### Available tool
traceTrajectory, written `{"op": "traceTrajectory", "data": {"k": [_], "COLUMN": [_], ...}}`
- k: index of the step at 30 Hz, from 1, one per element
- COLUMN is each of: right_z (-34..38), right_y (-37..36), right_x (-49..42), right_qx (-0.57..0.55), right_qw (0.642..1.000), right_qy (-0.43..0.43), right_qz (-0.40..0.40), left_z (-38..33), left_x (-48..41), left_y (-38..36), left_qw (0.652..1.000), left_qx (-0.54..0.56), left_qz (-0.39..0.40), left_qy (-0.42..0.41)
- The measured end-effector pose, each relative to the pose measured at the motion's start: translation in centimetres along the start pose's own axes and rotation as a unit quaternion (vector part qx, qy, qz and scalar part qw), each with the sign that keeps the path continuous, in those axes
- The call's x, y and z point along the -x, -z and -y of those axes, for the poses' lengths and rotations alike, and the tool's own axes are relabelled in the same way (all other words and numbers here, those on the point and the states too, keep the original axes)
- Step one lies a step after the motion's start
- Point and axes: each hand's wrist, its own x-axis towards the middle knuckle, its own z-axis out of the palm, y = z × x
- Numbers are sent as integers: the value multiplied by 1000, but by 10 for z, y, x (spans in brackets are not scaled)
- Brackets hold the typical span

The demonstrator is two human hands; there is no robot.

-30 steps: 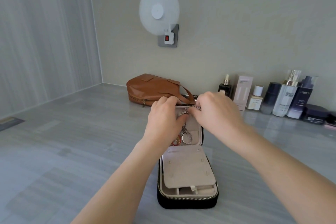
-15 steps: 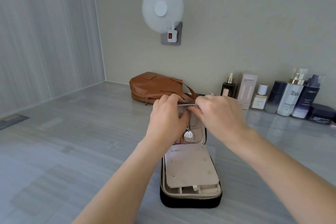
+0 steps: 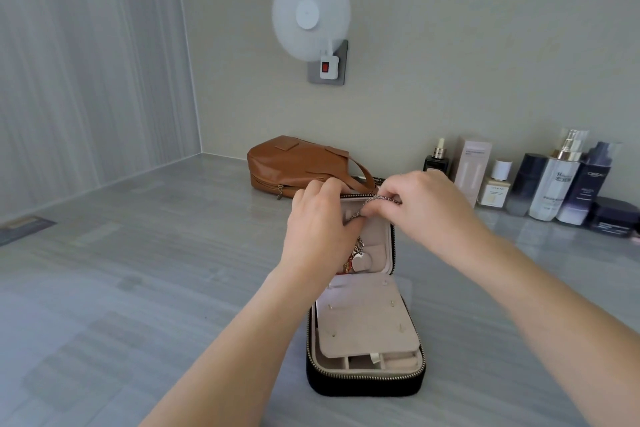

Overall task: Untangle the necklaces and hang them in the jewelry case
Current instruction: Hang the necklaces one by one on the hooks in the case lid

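A black zip jewelry case (image 3: pixel 363 383) with a beige lining lies open on the grey counter, its lid standing upright at the far end. A beige flap with small pegs covers the near tray. My left hand (image 3: pixel 320 229) and my right hand (image 3: pixel 429 208) meet at the lid's top edge, both pinching a silver chain necklace (image 3: pixel 381 200). The chain runs down the lid's inside to a round silver pendant (image 3: pixel 361 262), which hangs beside some reddish jewelry half hidden behind my left wrist.
A brown leather bag (image 3: pixel 298 163) lies behind the case. Several cosmetic bottles and boxes (image 3: pixel 554 180) line the back wall at right. A white fan (image 3: pixel 310 14) is plugged into a wall socket above. Bare counter stretches to the left.
Both hands stay pinched on the chain at the lid's top. The pendant hangs slightly lower against the lid than a second ago. The camera view has shifted a little.
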Motion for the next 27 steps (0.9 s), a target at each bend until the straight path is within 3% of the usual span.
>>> {"op": "traceTrajectory", "data": {"k": [4, 10, 14, 19, 23, 27], "right_z": [-3, -4, -11, -26, -20, -9], "right_y": [5, -3, -11, -17, -20, -21], "right_x": [-2, 4, 8, 8, 8, 13], "right_qx": [-57, -147, 32, 158, 194, 99], "right_qw": [998, 988, 981, 941, 946, 984], "right_qy": [-24, -4, 137, 270, 224, 93], "right_qz": [21, -51, -131, -130, -133, -116], "left_z": [0, 3, 4, 5, 5, 4], "left_x": [0, -3, -4, -4, -4, -2], "left_y": [1, 2, 2, 0, 0, 1], "left_qw": [1000, 1000, 999, 999, 1000, 1000], "left_qx": [8, 30, 41, 30, 20, 17], "left_qz": [1, 7, 17, 18, 19, 18], "left_qy": [-5, -6, -5, 4, 4, -4]}}
